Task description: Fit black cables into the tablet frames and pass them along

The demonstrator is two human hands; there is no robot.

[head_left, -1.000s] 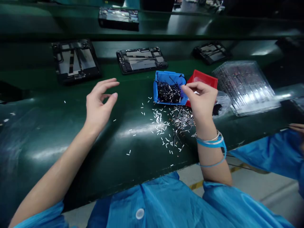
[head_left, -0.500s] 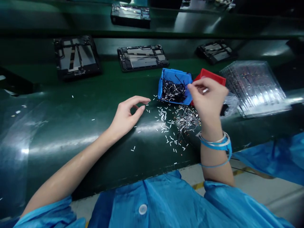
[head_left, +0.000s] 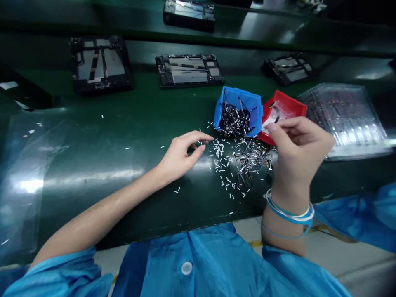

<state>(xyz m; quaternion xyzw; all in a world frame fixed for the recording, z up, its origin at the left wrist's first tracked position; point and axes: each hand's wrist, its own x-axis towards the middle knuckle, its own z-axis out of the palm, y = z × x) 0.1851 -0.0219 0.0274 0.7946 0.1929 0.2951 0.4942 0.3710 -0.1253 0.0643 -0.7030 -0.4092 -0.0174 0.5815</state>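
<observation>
My left hand (head_left: 185,154) hovers low over the green work surface with thumb and fingers apart and nothing between them. Its fingertips are beside a scatter of small white strips (head_left: 219,149). My right hand (head_left: 301,144) is pinched in front of the red bin (head_left: 293,108); what the fingertips hold, if anything, I cannot make out. A curved black piece shows just above those fingertips, against clear plastic in the bin. To the left, a blue bin (head_left: 258,99) holds many short black cables (head_left: 235,119). A tangled heap of similar cables (head_left: 253,159) lies below both bins.
Opened tablet-like devices lie along the back: one at left (head_left: 103,62), one in the middle (head_left: 192,72), one at right (head_left: 291,69). Stacked clear plastic trays (head_left: 349,119) stand at the right. A plastic sheet (head_left: 21,165) lies far left. Another person's blue sleeve (head_left: 361,214) is at right.
My left hand has moved right and down toward the white strips. My right hand has shifted from the blue bin's edge to the front of the red bin. The camera view has turned slightly.
</observation>
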